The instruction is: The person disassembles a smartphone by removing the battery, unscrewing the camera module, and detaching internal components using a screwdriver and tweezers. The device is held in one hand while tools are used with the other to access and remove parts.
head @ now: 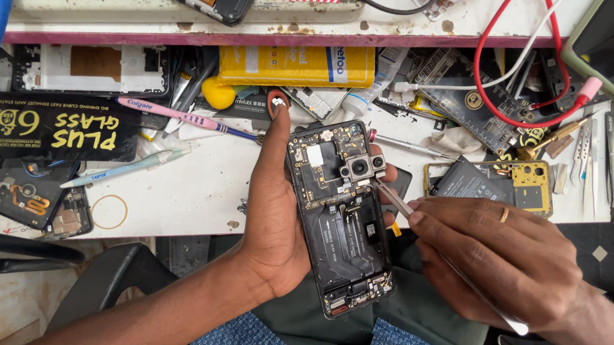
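– What sits nearest?

– The left hand wraps around an opened black smartphone with its back cover off, fingers clamped along its edges, above the lap.

– And the other?

– The right hand pinches slim metal tweezers, tips touching just below the phone's camera module.

– Beyond?

– A cluttered white workbench with a pink toothbrush.

Left hand cradling opened phone, right hand pressing tweezers near camera module, cluttered workbench
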